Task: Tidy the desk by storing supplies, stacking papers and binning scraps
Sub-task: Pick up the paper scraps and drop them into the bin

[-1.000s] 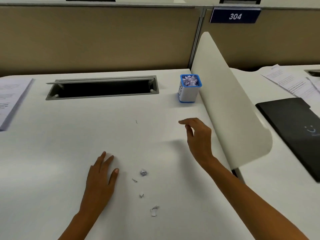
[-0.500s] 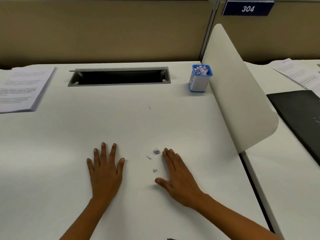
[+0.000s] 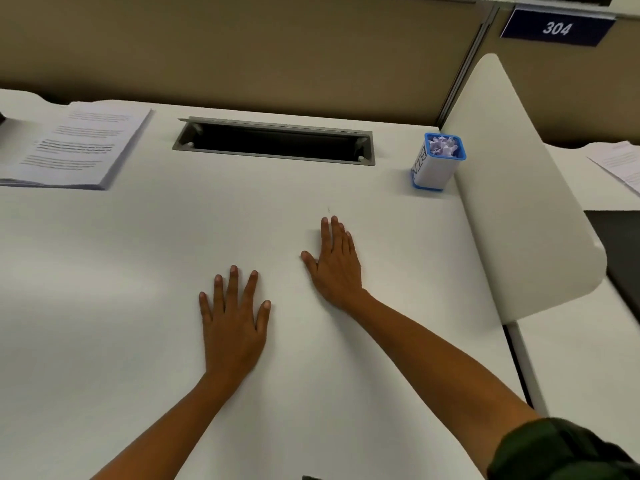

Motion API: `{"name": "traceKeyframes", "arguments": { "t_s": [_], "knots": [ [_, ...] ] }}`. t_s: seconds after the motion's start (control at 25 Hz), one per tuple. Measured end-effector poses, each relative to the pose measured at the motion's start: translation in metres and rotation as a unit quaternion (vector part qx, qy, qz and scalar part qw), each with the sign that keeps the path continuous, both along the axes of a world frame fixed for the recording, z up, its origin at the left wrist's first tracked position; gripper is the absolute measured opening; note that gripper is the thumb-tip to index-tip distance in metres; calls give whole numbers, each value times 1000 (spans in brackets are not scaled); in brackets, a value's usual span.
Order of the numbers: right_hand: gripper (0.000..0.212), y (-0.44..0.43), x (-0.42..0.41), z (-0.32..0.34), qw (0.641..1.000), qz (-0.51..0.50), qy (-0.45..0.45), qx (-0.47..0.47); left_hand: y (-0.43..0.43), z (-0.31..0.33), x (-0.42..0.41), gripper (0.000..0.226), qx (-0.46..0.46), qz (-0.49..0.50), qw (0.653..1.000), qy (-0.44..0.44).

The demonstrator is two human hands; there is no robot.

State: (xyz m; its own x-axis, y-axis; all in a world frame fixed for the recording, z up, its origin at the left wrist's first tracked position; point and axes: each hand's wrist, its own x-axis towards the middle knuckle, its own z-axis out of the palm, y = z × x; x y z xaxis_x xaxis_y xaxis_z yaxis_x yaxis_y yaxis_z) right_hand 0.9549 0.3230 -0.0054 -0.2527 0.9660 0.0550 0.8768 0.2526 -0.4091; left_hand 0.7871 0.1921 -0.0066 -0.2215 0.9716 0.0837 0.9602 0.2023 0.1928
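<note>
Counter [image 3: 104,271]: white, wide, takes up most of the view from 6 o'clock up to the beige partition wall [image 3: 242,46] at 12 o'clock. Curved white divider [image 3: 519,202] at 2 to 3 o'clock, upright along the counter's right edge. Long grey-framed cable slot [image 3: 273,142] at 12 o'clock, sunk into the counter near its far edge, dark inside. Stack of printed papers [image 3: 69,147] at 10 o'clock, lying flat and squared, well apart from both hands. Blue sign reading 304 [image 3: 556,28] at 1 o'clock, high on the partition. Dark green sleeve [image 3: 561,452] at 5 o'clock, on the right arm.

Left hand [image 3: 233,327] just below centre, palm down on the bare counter, fingers spread; grip released, holding nothing. Right hand [image 3: 337,268] just beside it toward 1 o'clock, also palm down and flat, fingers close together and pointing to 12 o'clock; grip released, nothing visible in it. Hands near each other but not touching.

Small white cup with blue rim and base [image 3: 434,168] at 1 o'clock, upright, just beside the foot of the divider. Crumpled paper scraps [image 3: 442,147] inside, filling it to the rim. Tiny dark speck [image 3: 328,209] on the counter just past the right fingertips.
</note>
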Motion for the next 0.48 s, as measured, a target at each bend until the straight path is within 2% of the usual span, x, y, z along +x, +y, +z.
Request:
{"name": "traceKeyframes", "arguments": {
  "t_s": [0.24,0.36,0.48],
  "knots": [
    [63,54,-10,2,998,1,-56,-8,1,-2,-1,61,5,-1,1000,-9],
    [53,42,-11,12,996,30,-83,24,1,-2,-2,61,6,-1,1000,-13],
    [55,10,-6,21,985,37,-162,38,1,-2,-2,61,11,-2,1000,-14]
  ]
}}
